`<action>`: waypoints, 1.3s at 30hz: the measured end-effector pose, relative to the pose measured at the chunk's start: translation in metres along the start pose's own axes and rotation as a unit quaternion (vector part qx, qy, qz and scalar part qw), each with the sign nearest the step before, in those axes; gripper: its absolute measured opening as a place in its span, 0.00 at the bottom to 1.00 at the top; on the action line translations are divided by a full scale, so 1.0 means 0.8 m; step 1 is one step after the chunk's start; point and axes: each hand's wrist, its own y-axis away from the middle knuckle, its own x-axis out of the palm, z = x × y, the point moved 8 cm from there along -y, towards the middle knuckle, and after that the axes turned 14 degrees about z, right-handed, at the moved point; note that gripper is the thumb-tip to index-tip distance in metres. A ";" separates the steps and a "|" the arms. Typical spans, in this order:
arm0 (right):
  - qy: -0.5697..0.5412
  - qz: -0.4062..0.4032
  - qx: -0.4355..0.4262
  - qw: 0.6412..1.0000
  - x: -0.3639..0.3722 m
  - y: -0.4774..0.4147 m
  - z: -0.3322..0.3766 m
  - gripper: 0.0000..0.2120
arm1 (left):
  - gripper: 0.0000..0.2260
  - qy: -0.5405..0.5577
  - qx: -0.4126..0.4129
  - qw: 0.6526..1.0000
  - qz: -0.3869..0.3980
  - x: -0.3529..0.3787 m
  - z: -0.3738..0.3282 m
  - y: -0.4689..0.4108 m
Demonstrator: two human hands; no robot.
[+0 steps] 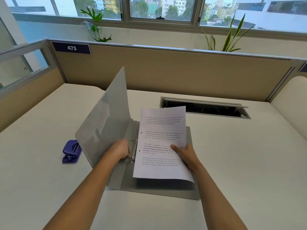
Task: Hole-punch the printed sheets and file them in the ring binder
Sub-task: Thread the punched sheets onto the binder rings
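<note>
Printed sheets (162, 143): you hold them slightly lifted over the right half of the open binder, text facing you, two punched holes showing along their left edge, close beside the rings.
Right hand (186, 154): your thumb presses on top of the sheets at their right edge, the other fingers hidden underneath, so the hand pinches the paper.
Ring binder (154, 188): grey, it lies open on the bench right in front of you; its back cover is flat, its front cover (106, 120) stands tilted up on the left.
Rings (133, 149): two metal rings on the spine; you cannot tell whether they are open or closed.
Left hand (118, 151): it sits at the spine beside the rings, fingers curled around the mechanism; their grip is hidden.
Hole punch (71, 151): purple, on the bench left of the binder, apart from both hands.
Bench (232, 163): pale top, with an open cable slot (206, 108) beyond the binder.
</note>
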 end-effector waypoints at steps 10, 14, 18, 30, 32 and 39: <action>0.024 -0.007 -0.001 1.000 -0.025 0.004 0.002 0.16 | 0.07 0.148 0.102 0.984 -0.014 0.020 -0.009 0.006; 0.036 0.008 0.006 0.999 -0.025 0.008 -0.003 0.17 | 0.07 0.110 0.124 0.986 0.006 0.023 -0.019 0.006; 0.052 0.007 0.008 0.999 -0.025 0.009 -0.003 0.18 | 0.10 0.065 0.123 0.989 0.045 0.030 -0.024 0.006; 0.036 0.000 0.011 0.999 -0.026 0.011 -0.003 0.19 | 0.12 0.215 0.127 0.967 0.045 0.042 -0.025 -0.009; 0.031 0.006 0.010 0.999 -0.026 0.011 -0.003 0.19 | 0.10 0.223 0.125 0.966 0.048 0.042 -0.024 -0.010; 0.011 0.016 0.014 1.000 -0.028 0.017 0.005 0.13 | 0.07 0.207 0.103 0.971 0.060 0.044 -0.024 -0.017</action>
